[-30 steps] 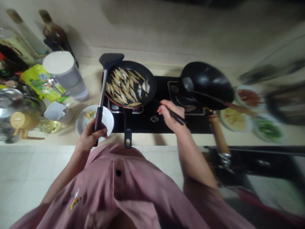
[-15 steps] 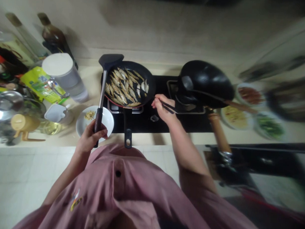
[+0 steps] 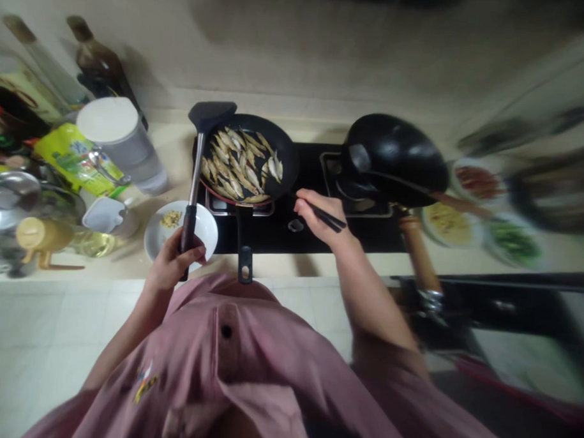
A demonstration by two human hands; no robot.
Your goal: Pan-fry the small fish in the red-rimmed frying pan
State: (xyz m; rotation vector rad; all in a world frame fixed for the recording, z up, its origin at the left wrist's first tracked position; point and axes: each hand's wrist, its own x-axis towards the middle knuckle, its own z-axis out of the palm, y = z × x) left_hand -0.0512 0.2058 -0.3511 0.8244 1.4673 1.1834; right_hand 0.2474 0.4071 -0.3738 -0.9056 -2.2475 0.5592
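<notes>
My left hand [image 3: 173, 256] is wrapped round the dark handle of a spatula [image 3: 197, 158], held upright with its black blade over the left rim of the frying pan [image 3: 286, 142]. Several small browned fish [image 3: 239, 159] lie in that pan, a few paler ones at its right side. Beneath my left hand stands a white bowl [image 3: 207, 225] with chopped yellowish bits at its left. My right hand [image 3: 323, 219] grips dark chopsticks [image 3: 331, 220] just right of the pan; their tips are hard to make out against the black stove.
A black wok [image 3: 394, 152] with a wooden handle sits on the right burner. Plates of chopped red [image 3: 478, 182], yellow [image 3: 449, 221] and green [image 3: 516, 239] ingredients stand beyond it. Leftward are a lidded pitcher [image 3: 126, 149], a brown bottle [image 3: 99, 62] and a yellow pouch [image 3: 67, 150].
My right hand has shifted slightly right and toward me with the chopsticks. The pale fish at the pan's right now lie closer together. My left hand holds the spatula as before.
</notes>
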